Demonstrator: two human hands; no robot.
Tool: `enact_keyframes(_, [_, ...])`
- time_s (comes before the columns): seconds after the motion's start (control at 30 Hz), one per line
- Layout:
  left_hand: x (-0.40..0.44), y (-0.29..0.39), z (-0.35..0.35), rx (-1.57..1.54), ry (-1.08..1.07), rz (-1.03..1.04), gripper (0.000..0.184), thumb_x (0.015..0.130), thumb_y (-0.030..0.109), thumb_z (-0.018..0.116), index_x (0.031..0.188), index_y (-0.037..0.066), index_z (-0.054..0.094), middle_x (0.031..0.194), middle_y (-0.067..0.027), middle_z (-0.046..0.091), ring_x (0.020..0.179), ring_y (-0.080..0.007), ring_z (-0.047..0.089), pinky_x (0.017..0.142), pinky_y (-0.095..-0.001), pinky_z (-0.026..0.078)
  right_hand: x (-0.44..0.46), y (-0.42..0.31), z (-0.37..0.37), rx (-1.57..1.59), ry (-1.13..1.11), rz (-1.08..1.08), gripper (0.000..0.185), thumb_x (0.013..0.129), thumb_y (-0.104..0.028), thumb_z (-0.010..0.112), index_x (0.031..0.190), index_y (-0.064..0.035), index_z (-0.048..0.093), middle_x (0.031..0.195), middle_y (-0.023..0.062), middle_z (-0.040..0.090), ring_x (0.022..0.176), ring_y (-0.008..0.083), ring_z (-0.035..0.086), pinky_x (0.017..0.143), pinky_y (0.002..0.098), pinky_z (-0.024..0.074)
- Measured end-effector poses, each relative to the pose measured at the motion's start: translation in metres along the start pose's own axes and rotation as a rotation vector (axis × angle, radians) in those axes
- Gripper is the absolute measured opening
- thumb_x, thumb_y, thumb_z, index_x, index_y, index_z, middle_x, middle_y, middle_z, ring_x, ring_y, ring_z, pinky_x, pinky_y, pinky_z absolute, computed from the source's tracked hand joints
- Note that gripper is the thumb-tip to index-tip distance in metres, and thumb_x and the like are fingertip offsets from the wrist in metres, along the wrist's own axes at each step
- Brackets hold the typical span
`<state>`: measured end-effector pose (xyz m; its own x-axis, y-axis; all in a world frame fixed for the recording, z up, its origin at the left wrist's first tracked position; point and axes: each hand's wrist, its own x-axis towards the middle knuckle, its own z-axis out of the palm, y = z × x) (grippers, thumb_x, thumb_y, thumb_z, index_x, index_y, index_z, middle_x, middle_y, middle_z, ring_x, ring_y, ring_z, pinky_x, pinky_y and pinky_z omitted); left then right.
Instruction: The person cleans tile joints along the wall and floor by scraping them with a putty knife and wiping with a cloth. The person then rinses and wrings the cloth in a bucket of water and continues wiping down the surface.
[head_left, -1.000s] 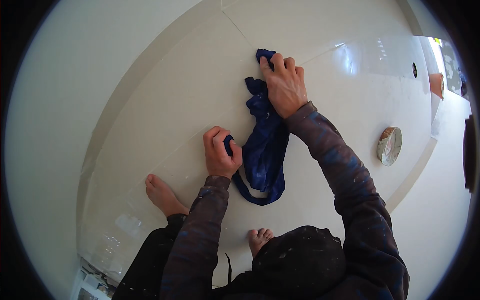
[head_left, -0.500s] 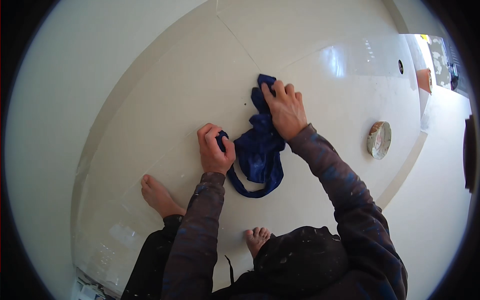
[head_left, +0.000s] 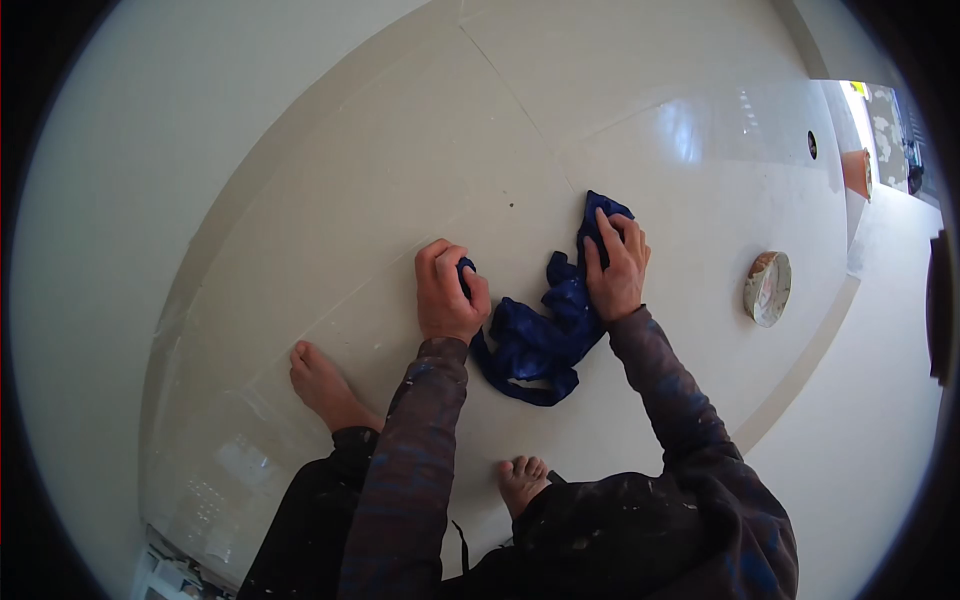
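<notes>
1. Left hand point(head_left: 450, 292): fingers curled round and closed on a bunched end of dark-blue cloth; held apart from the other hand.
2. Right hand point(head_left: 618, 262): laid palm down over the far end of the same cloth, with index finger and thumb stretched along it; whether any fabric is pinched cannot be told.
3. Crumpled dark-blue cloth point(head_left: 540, 335), soft fabric: spread in folds on the floor between the two hands; a narrow curved strip is extended from its near edge towards the left hand.
4. Brown-and-blue patterned sleeves point(head_left: 415, 440), long: worn on both arms, marked with pale specks.
5. Bare left foot point(head_left: 335, 388): planted flat, to the left of the left forearm.
6. Bare right foot point(head_left: 522, 484): partly hidden by black, pale-spotted trousers point(head_left: 600, 515).
7. Glossy cream tiled floor point(head_left: 400, 200): crossed by thin joint lines; a small dark speck point(head_left: 511, 205) is seen beyond the cloth.
8. Round, shallow, pale-and-brown container point(head_left: 767, 290): placed on the floor, well apart to the right; its material cannot be told.
9. Orange-brown object point(head_left: 857, 174): seen near the far right edge.
</notes>
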<state>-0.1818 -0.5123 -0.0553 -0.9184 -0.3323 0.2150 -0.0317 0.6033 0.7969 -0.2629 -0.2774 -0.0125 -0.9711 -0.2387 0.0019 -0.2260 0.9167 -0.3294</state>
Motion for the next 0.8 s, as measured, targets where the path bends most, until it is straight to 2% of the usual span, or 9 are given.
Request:
enact_keyframes(0.1, [0.001, -0.002, -0.002, 0.010, -0.007, -0.009, 0.033, 0.086, -0.001, 0.058, 0.119, 0.002, 0.054, 0.117, -0.0200, 0.055, 0.103, -0.0393, 0.060, 0.087, -0.0481, 0.054, 0.064, -0.007, 0.014, 0.150, 0.090, -0.057, 0.031, 0.093, -0.017, 0.073, 0.123, -0.0071, 0.071, 0.117, 0.0118, 0.069, 0.113, 0.0326, 0.063, 0.092, 0.0446, 0.0467])
enact_keyframes(0.2, [0.000, -0.002, -0.001, -0.003, -0.009, -0.012, 0.033, 0.086, -0.001, 0.058, 0.119, 0.003, 0.054, 0.117, -0.0198, 0.055, 0.103, -0.0395, 0.060, 0.087, -0.0486, 0.054, 0.113, -0.021, 0.028, 0.165, 0.148, -0.054, 0.019, 0.093, -0.017, 0.073, 0.109, -0.0067, 0.070, 0.104, 0.0119, 0.073, 0.101, 0.0334, 0.068, 0.084, 0.0442, 0.0490])
enact_keyframes(0.3, [0.002, 0.000, -0.001, -0.002, -0.010, -0.026, 0.033, 0.086, -0.001, 0.059, 0.119, 0.003, 0.054, 0.117, -0.0198, 0.055, 0.103, -0.0398, 0.060, 0.088, -0.0488, 0.054, 0.094, -0.037, 0.027, 0.182, 0.022, -0.129, 0.024, 0.091, -0.019, 0.075, 0.111, -0.0071, 0.070, 0.103, 0.0124, 0.074, 0.100, 0.0342, 0.069, 0.082, 0.0450, 0.0494])
enact_keyframes(0.33, [0.001, 0.000, -0.001, -0.001, -0.019, -0.037, 0.033, 0.086, -0.001, 0.059, 0.119, 0.002, 0.054, 0.117, -0.0198, 0.055, 0.103, -0.0399, 0.060, 0.088, -0.0489, 0.053, 0.093, -0.040, 0.023, 0.194, -0.008, -0.079, 0.023, 0.090, -0.021, 0.076, 0.105, -0.0040, 0.071, 0.104, 0.0159, 0.075, 0.099, 0.0389, 0.071, 0.089, 0.0458, 0.0550])
enact_keyframes(0.37, [0.000, -0.001, 0.000, -0.004, -0.020, -0.043, 0.033, 0.086, -0.001, 0.059, 0.119, 0.002, 0.054, 0.117, -0.0198, 0.055, 0.103, -0.0399, 0.060, 0.088, -0.0489, 0.053, 0.101, -0.041, 0.023, 0.190, -0.014, -0.079, 0.023, 0.090, -0.021, 0.076, 0.105, -0.0040, 0.071, 0.104, 0.0159, 0.075, 0.099, 0.0389, 0.071, 0.089, 0.0458, 0.0550])
enact_keyframes(0.47, [-0.002, -0.003, -0.002, 0.010, -0.011, -0.021, 0.033, 0.087, -0.001, 0.059, 0.119, 0.002, 0.053, 0.117, -0.0199, 0.056, 0.103, -0.0401, 0.060, 0.088, -0.0490, 0.053, 0.123, -0.049, 0.032, 0.219, 0.130, 0.194, 0.021, 0.085, -0.020, 0.079, 0.097, -0.0029, 0.073, 0.093, 0.0179, 0.076, 0.090, 0.0394, 0.073, 0.084, 0.0456, 0.0572])
enact_keyframes(0.6, [0.001, -0.002, -0.001, 0.009, -0.009, -0.023, 0.032, 0.087, -0.001, 0.059, 0.118, 0.003, 0.054, 0.116, -0.0197, 0.056, 0.102, -0.0400, 0.060, 0.088, -0.0490, 0.053, 0.112, -0.044, 0.029, 0.260, 0.063, 0.108, 0.022, 0.084, -0.019, 0.080, 0.097, -0.0030, 0.073, 0.093, 0.0187, 0.076, 0.090, 0.0391, 0.073, 0.084, 0.0444, 0.0571])
enact_keyframes(0.7, [-0.002, 0.000, -0.001, 0.004, -0.018, -0.045, 0.032, 0.086, -0.001, 0.059, 0.118, 0.003, 0.055, 0.116, -0.0195, 0.056, 0.102, -0.0399, 0.060, 0.088, -0.0489, 0.053, 0.124, -0.047, 0.023, 0.285, -0.035, 0.262, 0.021, 0.084, -0.019, 0.080, 0.095, -0.0034, 0.073, 0.093, 0.0184, 0.076, 0.091, 0.0386, 0.074, 0.085, 0.0436, 0.0570])
enact_keyframes(0.8, [0.007, -0.003, -0.001, 0.012, -0.008, -0.036, 0.032, 0.086, -0.001, 0.059, 0.118, 0.003, 0.055, 0.116, -0.0193, 0.056, 0.102, -0.0397, 0.060, 0.087, -0.0486, 0.053, 0.116, -0.049, 0.029, 0.241, 0.059, 0.158, 0.020, 0.083, -0.020, 0.080, 0.095, -0.0045, 0.074, 0.094, 0.0144, 0.077, 0.089, 0.0374, 0.072, 0.082, 0.0447, 0.0564])
